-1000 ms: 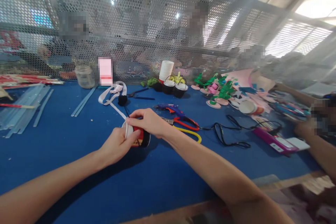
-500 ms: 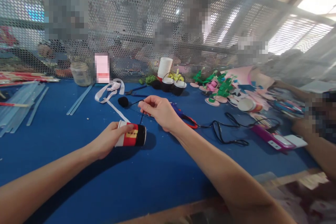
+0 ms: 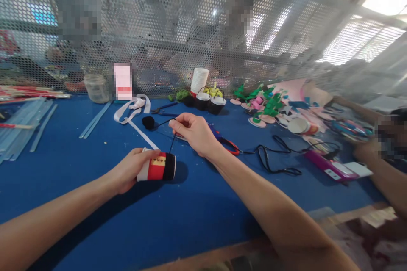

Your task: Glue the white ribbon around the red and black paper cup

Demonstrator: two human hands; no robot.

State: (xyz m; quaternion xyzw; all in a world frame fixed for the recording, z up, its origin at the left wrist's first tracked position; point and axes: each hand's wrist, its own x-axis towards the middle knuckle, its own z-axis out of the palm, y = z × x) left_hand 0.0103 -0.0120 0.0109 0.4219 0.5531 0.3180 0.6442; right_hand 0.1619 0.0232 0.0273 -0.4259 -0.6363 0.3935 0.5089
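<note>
While the left hand point(image 3: 131, 169) grips the cup point(image 3: 155, 172) sideways over the tabletop point(image 3: 203, 211) and the right hand point(image 3: 194, 134) pinches black yarn point(image 3: 172, 143) between cup and ball point(image 3: 148, 122), I would favour a light, even pull that tautens it without denting the cup.

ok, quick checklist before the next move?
1. Cup held in left hand: ok.
2. Black yarn pinched in right hand: ok.
3. Yarn between right hand and cup straight, no slack: ok.
4. Yarn ball apart from white ribbon: ok.
5. Glue gun fully in view: not ok, right hand hides part.
6. Cup's underside wrapped evenly: cannot tell, out of sight.
</note>
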